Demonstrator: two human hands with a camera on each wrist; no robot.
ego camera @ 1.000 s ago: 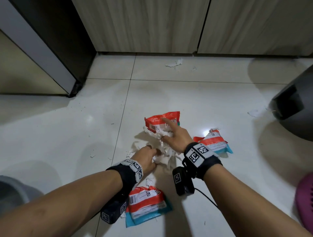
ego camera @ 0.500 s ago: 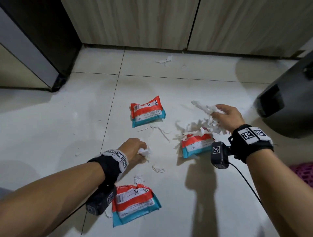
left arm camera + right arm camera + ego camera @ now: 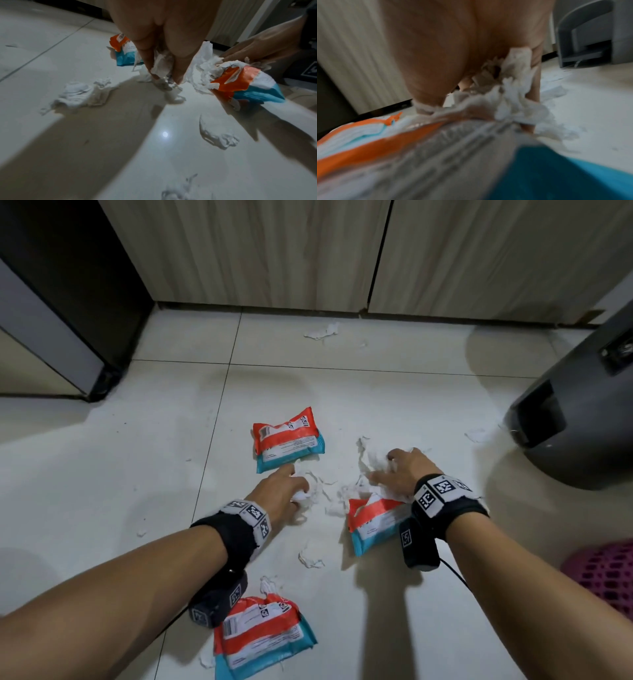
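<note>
Three tissue packs: orange, white and teal, all lying on the floor: far pack, torn pack under the right wrist, near pack by the left forearm.
Left hand: fingertips pinched on a tissue wad that touches the tiles, just beside the far pack.
Right hand: fingers curled round a tissue clump at the torn pack's open end.
Loose scraps: several, scattered, too ragged to count exactly.
Floor: glossy white tiles with thin grout lines.
Room: two wood-grain cabinet doors behind, one grey bin at the right, one pink basket near it.
</note>
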